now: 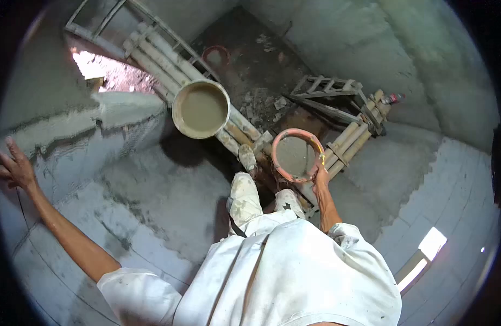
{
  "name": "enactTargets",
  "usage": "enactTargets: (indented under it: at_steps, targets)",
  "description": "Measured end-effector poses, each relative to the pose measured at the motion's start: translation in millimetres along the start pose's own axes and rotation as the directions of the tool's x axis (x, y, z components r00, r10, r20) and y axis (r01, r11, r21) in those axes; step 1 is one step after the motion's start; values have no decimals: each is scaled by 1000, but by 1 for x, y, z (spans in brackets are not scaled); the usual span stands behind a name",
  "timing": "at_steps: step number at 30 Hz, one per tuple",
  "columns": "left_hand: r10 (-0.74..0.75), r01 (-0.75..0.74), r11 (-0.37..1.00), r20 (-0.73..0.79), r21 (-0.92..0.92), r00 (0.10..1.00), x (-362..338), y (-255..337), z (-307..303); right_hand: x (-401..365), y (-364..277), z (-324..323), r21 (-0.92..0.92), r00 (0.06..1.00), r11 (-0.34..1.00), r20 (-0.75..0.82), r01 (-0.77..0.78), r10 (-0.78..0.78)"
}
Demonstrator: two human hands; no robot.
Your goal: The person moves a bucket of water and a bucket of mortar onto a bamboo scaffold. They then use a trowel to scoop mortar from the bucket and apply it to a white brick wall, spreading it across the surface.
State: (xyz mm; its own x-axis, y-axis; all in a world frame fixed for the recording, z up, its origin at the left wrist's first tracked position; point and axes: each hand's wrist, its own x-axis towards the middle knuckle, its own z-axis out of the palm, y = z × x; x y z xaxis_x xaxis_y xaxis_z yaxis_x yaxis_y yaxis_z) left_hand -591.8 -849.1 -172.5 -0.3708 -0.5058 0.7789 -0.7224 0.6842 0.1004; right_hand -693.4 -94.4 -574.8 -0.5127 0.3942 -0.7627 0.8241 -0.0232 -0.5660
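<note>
Two hands are seen. Close by, the left hand (14, 168) is laid flat on the grey wall (142, 185), fingers spread. The right hand (319, 176) is shut tight on the rim of the orange pan (294, 132), by the bamboo poles (163, 57). It should be kept level so the grey mud is not spilled. Farther off, brown water is held in the white bucket (175, 111).

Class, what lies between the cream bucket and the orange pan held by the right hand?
In the head view, bamboo poles run from the cream bucket to the orange pan in the right hand, with a plaster-caked shoe standing on them.
</note>
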Motion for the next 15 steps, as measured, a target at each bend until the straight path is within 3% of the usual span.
enactTargets:
  at_steps: [1,3,4,6,8,9,10,11,12,13,15]
  targets:
    - [19,-13,995,58,-99,998,-4,5,-22,17,6,1,-25,1000,1000,21,-5,5]
    - [87,-33,953,167,-300,982,-11,9,-59,36,23,4,-285,987,948,109,143,-116]
    - [-127,154,981,209,-118,970,-38,-30,-81,40,31,12,-161,990,983,123,86,-66]
    - [76,-83,995,122,55,990,-88,7,-149,48,38,31,-207,990,974,130,88,-61]
    - [-100,73,917,49,393,994,-148,-4,-226,45,53,40,-243,991,966,115,89,-62]
    - [222,-193,885,-18,424,975,-177,-27,-262,41,60,44,-318,981,932,139,177,-138]
    - [285,-227,801,-19,554,958,-203,-34,-302,42,61,54,-385,958,880,176,279,-226]
    - [144,-128,533,59,836,988,-239,-42,-348,46,53,64,-446,921,807,225,388,-318]
    - [170,-109,471,31,875,985,-273,-59,-383,49,46,70,-641,928,671,276,373,-251]
    - [71,-24,375,-3,927,997,-303,-56,-409,54,49,74,-657,917,640,302,399,-261]
    - [-93,5,185,13,983,996,-349,-76,-459,52,56,86,-576,906,717,377,394,-195]
